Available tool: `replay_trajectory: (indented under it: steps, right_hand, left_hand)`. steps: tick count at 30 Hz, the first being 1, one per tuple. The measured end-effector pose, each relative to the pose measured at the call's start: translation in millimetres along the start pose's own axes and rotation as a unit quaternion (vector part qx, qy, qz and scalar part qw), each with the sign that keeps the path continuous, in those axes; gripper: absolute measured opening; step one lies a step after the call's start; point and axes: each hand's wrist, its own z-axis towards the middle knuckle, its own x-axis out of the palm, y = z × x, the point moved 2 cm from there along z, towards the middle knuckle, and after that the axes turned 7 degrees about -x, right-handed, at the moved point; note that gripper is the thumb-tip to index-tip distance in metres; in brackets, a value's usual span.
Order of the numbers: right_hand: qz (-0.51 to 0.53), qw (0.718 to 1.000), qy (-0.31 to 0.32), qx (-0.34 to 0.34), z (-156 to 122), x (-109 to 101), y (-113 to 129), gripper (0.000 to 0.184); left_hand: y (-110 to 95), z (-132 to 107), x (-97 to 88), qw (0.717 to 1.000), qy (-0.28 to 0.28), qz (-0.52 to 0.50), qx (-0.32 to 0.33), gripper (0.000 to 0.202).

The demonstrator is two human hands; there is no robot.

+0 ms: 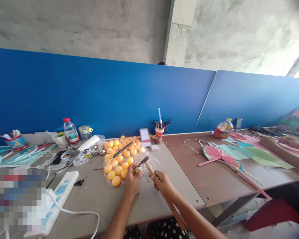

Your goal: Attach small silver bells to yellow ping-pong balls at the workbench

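Note:
My left hand (132,179) is closed around a small shiny metallic ball (138,169), held just above the grey table. My right hand (161,182) grips a hammer (150,169) by its wooden handle. The hammer's dark, tapered metal head (144,160) is close above the ball; whether they touch I cannot tell. Beneath and beside the hands lie several tiny silvery beads (149,179). A clear plastic bag of orange balls (116,181) spreads out just left of and behind my left hand, with a long dark blade-like tool (123,149) lying across it.
A white power strip (62,192) with cables lies at left. Behind it are a water bottle (71,132) and a glass jar (85,133). A paper cup (159,130) stands at the back. A pink fan-shaped item (220,152) and another person's arms (286,152) are at right.

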Motion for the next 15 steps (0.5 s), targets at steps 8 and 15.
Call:
replay_trajectory:
  steps: [8,15]
  right_hand:
    - [0.004,1.0,-0.005,-0.02,2,3,8,0.025]
    - [0.009,0.998,-0.04,-0.045,1,-1,11,0.027]
  left_hand:
    - [-1,0,-2.2,0.999,-0.013,0.043,0.013,0.043]
    - [-5,-4,0.7,0.992,-0.026,0.12,0.036,0.04]
